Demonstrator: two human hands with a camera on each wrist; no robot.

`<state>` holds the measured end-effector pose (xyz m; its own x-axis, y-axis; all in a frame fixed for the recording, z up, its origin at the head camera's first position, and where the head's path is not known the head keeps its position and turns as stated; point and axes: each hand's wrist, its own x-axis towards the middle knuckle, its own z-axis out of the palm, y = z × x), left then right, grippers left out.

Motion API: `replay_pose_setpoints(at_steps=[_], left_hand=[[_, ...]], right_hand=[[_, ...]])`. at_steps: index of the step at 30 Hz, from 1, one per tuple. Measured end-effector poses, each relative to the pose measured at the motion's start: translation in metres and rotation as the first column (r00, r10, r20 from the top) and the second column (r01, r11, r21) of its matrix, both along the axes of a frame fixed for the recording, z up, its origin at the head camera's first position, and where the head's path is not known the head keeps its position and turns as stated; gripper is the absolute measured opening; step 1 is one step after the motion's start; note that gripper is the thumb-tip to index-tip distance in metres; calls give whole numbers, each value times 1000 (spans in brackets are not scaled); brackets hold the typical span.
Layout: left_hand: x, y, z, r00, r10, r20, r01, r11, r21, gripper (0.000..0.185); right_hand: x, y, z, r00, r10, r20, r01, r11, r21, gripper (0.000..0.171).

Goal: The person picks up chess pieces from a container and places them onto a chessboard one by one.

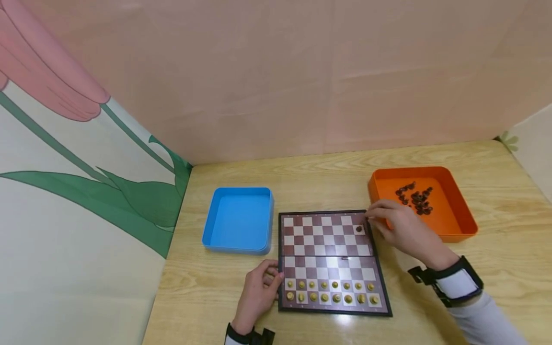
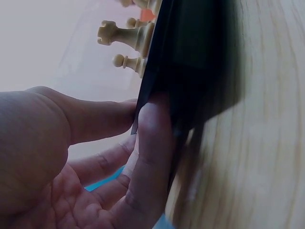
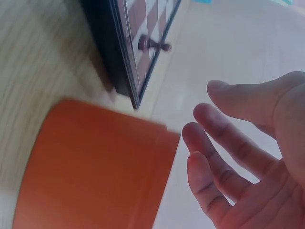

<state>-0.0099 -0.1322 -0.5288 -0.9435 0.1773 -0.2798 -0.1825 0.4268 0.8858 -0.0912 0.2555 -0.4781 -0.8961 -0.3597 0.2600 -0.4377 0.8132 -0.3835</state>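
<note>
1. Here, the board [image 1: 328, 263] lies unfolded on the bench [image 1: 323, 184], a little below and right of the middle of the head view, its fold running across it.
2. The left hand [image 1: 256, 290], low in the frame, grips the board's left edge; in the left wrist view the thumb is on the upper face and a finger underneath.
3. The right hand [image 1: 405, 227] is at the board's upper right corner, partly over the orange tray [image 1: 453, 215]. Its fingers are loosely bent, and the right wrist view shows a gap between thumb and fingertips. Whether it touches the tray, I cannot tell.
4. One dark pawn [image 1: 359, 229] stands on a white square near the board's upper right corner, just beside the right hand's fingertips.
5. Light pieces [image 1: 325, 297] stand in two rows along the board's lower end, eight to a row, the front one of pawns.
6. Dark pieces [image 1: 420, 203] lie jumbled in the orange tray, right of centre.
7. A blue tray [image 1: 239, 220] sits just left of the board's upper half.
8. A pink wall [image 1: 302, 86] fills the top of the frame; a printed flower [image 1: 51, 57] is at upper left.
</note>
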Motion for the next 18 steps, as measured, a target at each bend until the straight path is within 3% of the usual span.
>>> replay_pose_setpoints(at_steps=[12,18], left_hand=[[-2,0,-4,1000,2,16,-2,1000,-8,30],[-1,0,-3,1000,3,25,-3,1000,-17,30]], right_hand=[[-5,47,-6,988,-152,-23,153,987,53,35],[-8,64,-14,983,-183,-25,184,979,83,35]])
